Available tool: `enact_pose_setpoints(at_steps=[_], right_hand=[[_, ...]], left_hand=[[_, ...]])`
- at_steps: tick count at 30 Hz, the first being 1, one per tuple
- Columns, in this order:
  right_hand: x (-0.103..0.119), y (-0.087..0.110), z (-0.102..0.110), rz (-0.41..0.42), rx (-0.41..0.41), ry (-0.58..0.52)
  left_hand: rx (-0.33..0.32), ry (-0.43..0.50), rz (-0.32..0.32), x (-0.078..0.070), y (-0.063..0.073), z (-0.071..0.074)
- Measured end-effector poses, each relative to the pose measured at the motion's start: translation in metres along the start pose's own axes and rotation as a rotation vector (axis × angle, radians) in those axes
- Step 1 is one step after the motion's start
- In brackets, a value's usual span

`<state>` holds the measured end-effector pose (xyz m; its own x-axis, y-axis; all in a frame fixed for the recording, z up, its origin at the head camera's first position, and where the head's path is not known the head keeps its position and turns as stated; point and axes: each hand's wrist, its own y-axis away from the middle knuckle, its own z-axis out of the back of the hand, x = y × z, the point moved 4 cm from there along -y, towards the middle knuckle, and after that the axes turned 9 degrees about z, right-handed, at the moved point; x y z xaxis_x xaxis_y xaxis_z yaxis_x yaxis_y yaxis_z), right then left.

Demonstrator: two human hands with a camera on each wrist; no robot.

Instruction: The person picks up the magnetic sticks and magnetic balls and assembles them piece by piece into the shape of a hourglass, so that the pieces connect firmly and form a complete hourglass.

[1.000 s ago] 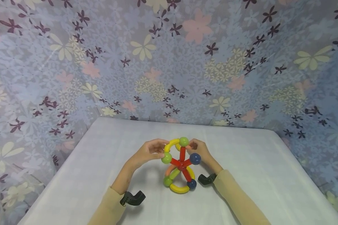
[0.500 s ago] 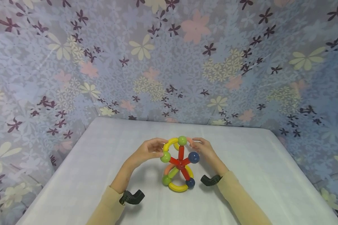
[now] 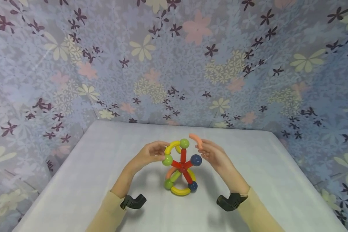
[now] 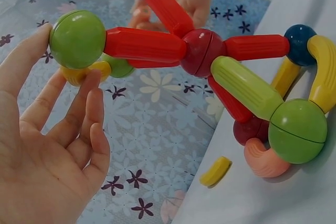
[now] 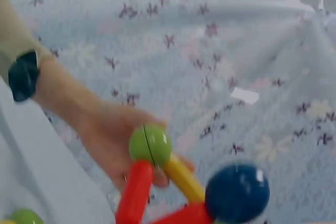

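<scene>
A toy structure of magnetic balls and rods stands on the table, red rods meeting at a red ball. My left hand holds its upper left side, thumb against a green ball and fingers at a yellow curved rod. To the right, my right hand pinches a peach curved rod in the air, apart from the structure. The nearest ball to that hand is a dark blue one. In the right wrist view mostly the left hand shows, behind a green ball.
The base has a yellow curved rod, a green ball and a blue ball. A short yellow piece lies near the table edge. White cloth covers the table; a floral curtain hangs behind.
The right hand has drawn the peach rod away from beside the top green ball, to the right and toward me. The left hand keeps its hold on the structure.
</scene>
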<state>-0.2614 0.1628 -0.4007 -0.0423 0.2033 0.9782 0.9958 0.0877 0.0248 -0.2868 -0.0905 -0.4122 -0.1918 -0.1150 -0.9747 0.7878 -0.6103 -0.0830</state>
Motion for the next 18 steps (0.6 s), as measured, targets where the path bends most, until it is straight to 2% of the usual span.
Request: enact_pose_setpoints(at_steps=[7, 13, 18], right_hand=[[0.005, 0.020, -0.011, -0.005, 0.010, 0.019], [0.008, 0.025, -0.014, 0.023, 0.022, 0.014], [0.007, 0.029, -0.013, 0.000, 0.013, 0.017]], left_hand=[[0.011, 0.001, -0.008, -0.001, -0.001, 0.000], [0.006, 0.005, -0.018, -0.003, -0.004, 0.001], [0.023, 0.021, 0.001, -0.001, -0.001, 0.001]])
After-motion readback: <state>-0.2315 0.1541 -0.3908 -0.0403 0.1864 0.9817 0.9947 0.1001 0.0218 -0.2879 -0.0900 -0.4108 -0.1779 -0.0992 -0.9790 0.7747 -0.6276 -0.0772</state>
